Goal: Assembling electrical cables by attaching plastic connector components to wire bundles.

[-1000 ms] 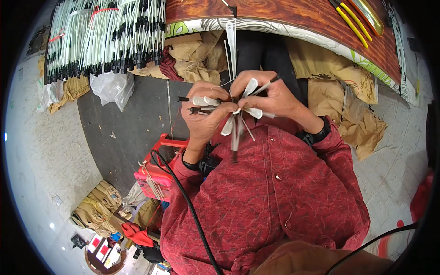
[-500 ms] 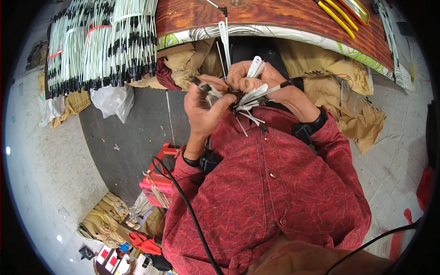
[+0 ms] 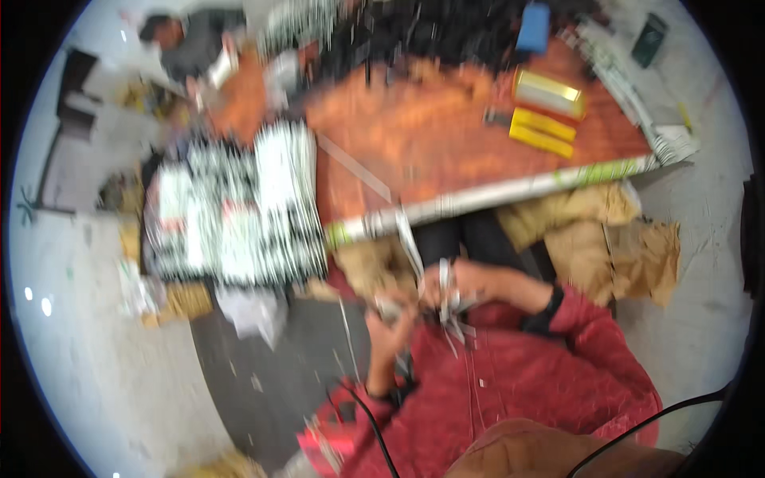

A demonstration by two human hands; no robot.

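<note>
While fingers [image 3: 433,288] hold white strips [image 3: 445,276], blur obscures any writing.

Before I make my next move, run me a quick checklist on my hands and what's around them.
1. Right hand has the white strips: ok, they stick out around its fingers.
2. Left hand has a firm grip: cannot tell, it is blurred.
3. Hands close together: ok, side by side in front of the red shirt.
4. Yellow-handled tool out of the way: ok, it lies on the tabletop, apart from both hands.
5. Black cable clear of the fingers: ok, it runs down by the left sleeve.
6. Sharp view of the strip ends: not ok, the picture is smeared.
</note>
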